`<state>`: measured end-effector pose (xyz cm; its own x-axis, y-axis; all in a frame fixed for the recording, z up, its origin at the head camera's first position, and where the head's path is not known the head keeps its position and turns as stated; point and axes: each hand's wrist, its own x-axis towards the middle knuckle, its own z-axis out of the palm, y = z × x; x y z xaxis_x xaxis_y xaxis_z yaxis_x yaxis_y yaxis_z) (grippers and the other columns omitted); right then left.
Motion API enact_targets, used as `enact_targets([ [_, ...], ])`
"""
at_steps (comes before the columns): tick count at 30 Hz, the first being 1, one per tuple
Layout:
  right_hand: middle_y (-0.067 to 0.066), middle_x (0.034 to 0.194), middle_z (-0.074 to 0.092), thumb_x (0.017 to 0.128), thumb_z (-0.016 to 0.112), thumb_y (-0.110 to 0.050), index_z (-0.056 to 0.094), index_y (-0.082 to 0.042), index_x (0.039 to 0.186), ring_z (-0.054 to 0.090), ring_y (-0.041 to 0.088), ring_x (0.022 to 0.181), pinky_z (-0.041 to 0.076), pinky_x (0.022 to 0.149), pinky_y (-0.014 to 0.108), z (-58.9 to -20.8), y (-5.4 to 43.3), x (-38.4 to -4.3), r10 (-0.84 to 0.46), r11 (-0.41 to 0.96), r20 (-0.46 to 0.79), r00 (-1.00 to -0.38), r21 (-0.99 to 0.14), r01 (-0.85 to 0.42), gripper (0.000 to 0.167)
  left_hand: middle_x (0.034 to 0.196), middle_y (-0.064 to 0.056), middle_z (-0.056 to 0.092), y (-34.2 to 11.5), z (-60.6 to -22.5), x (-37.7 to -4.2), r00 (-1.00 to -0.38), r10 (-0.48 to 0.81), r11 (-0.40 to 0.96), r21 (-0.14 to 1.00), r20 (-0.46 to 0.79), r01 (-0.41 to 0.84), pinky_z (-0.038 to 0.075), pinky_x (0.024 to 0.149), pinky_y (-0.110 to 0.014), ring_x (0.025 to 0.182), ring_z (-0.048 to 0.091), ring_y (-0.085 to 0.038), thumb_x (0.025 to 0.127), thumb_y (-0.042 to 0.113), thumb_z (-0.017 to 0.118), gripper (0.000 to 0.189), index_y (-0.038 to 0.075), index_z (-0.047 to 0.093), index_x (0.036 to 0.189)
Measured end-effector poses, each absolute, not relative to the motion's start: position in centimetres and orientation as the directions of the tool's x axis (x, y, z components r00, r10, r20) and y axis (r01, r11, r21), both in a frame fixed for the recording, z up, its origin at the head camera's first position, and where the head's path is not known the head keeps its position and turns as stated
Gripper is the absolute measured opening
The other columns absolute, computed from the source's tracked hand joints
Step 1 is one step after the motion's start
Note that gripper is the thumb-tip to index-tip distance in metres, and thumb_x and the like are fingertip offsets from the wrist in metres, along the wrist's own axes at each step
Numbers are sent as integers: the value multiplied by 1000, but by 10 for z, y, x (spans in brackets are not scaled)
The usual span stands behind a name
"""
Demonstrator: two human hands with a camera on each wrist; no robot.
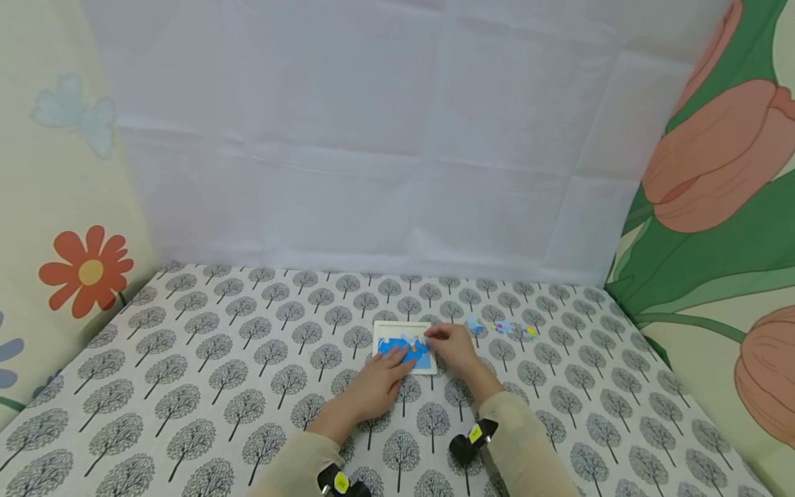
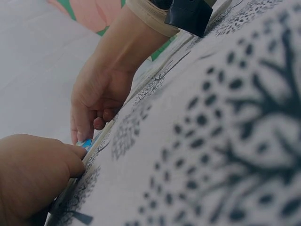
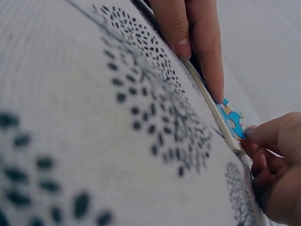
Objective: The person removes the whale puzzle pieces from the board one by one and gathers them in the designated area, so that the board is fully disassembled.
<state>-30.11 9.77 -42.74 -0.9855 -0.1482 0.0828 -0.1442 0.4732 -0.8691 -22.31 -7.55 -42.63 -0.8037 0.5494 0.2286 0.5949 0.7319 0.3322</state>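
A small white-framed jigsaw board [image 1: 382,324] lies on the cloth, with blue puzzle pieces [image 1: 391,343] inside its frame. My left hand [image 1: 373,384] rests on the board's near left part, fingers extended over the blue pieces. At the board's right edge, my right hand [image 1: 455,350] pinches a blue puzzle piece [image 3: 236,128] between thumb and forefinger; the right wrist view has it tilted up over the frame. In the left wrist view a bit of blue [image 2: 86,143] shows at the right fingertips. My fingers hide part of the picture.
Right of the board lie several loose pieces: a blue one [image 1: 475,326], a blue and purple one [image 1: 502,326] and a yellow one [image 1: 530,331]. The tree-print cloth [image 1: 273,407] covers the table. A white sheet [image 1: 348,138] hangs behind, with flowered panels at both sides.
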Motion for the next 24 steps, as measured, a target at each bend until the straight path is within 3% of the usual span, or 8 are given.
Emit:
enact_targets([
  [24,5,76,59,74,61,0,65,-2,80,54,17,72,47,65,27,-423,91,-304,-37,424,-37,-999,-905,18,7,134,-15,32,-76,-427,-225,-802,560,747,292,209,597,21,98,-47,123,25,-29,88,11,43,38,5,46,126],
])
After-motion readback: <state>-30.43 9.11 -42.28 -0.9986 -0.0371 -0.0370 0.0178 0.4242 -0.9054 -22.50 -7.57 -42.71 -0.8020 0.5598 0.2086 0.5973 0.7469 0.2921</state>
